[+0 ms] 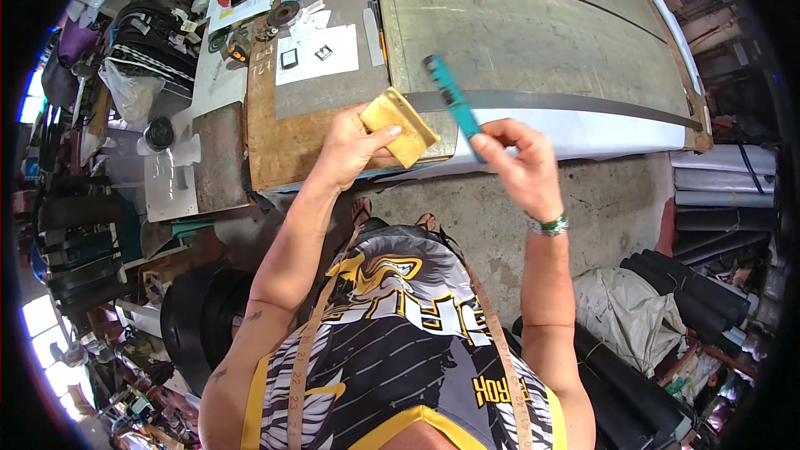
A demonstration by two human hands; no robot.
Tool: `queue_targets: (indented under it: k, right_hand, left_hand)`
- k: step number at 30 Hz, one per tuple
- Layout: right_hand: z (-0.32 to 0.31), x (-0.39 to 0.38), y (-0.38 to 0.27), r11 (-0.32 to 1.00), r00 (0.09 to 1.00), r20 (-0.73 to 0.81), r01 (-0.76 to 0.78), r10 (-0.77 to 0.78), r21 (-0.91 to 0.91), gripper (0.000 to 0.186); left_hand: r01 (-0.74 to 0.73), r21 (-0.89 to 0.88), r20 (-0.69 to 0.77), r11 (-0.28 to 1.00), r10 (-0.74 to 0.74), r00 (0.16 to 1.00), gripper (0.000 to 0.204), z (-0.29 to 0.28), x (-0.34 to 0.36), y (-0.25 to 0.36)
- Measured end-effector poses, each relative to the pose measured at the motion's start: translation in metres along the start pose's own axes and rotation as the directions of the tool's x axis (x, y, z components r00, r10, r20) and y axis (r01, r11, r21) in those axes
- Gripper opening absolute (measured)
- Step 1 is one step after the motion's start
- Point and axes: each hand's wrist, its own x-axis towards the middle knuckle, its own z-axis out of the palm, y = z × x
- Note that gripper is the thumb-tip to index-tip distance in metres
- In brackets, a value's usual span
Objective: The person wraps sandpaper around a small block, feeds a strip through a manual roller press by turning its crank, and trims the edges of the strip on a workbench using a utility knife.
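**The pad (398, 129) left of the tool (457, 104), a gap between**

The left hand (354, 146), nearer the yellow pad, grips its left side, thumb pressed on top. The right hand (523, 158) is closed on the near end of the teal tool, whose long axis slants far and left, its blurred tip beyond the pad's far edge. From the right hand, the pad lies left, apart from it, near the table's (317, 137) near edge.

Head view, from the left of 2 fisheye cameras worn side by side on the head, facing steeply downward. The torso (400, 342) lies nearest, below; the left hand (352, 147) and right hand (525, 165) farther out; the workbench (533, 37) beyond, edges bowed.
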Motion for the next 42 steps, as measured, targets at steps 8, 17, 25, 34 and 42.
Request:
queue_targets:
  k: [8,17,25,34,42]
  right_hand:
    - [0.024,-0.001,0.002,0.997,0.992,0.101,-0.075,0.075,-0.003,0.020]
    - [0.026,-0.002,0.000,0.996,0.993,0.079,-0.086,0.088,-0.029,0.019]
    - [0.034,-0.001,-0.003,0.993,0.993,0.030,-0.118,0.118,0.004,0.017]
    - [0.031,0.005,-0.002,0.997,0.995,0.078,-0.056,0.060,-0.062,0.019]
    - [0.023,0.009,-0.005,0.990,0.990,0.135,-0.012,0.032,-0.143,0.020]
  left_hand:
    - [-0.043,0.010,0.138,0.999,0.041,0.990,0.023,0.021,-0.002,0.021]
    - [-0.152,0.089,0.153,0.984,0.137,0.979,0.022,0.021,-0.001,0.018]
    - [-0.190,0.064,0.122,0.980,0.181,0.976,0.024,0.027,-0.003,0.018]
    - [-0.159,0.062,0.131,0.985,0.150,0.980,0.025,0.021,-0.001,0.017]
    - [-0.166,0.073,0.155,0.983,0.153,0.976,0.030,0.022,0.002,0.019]
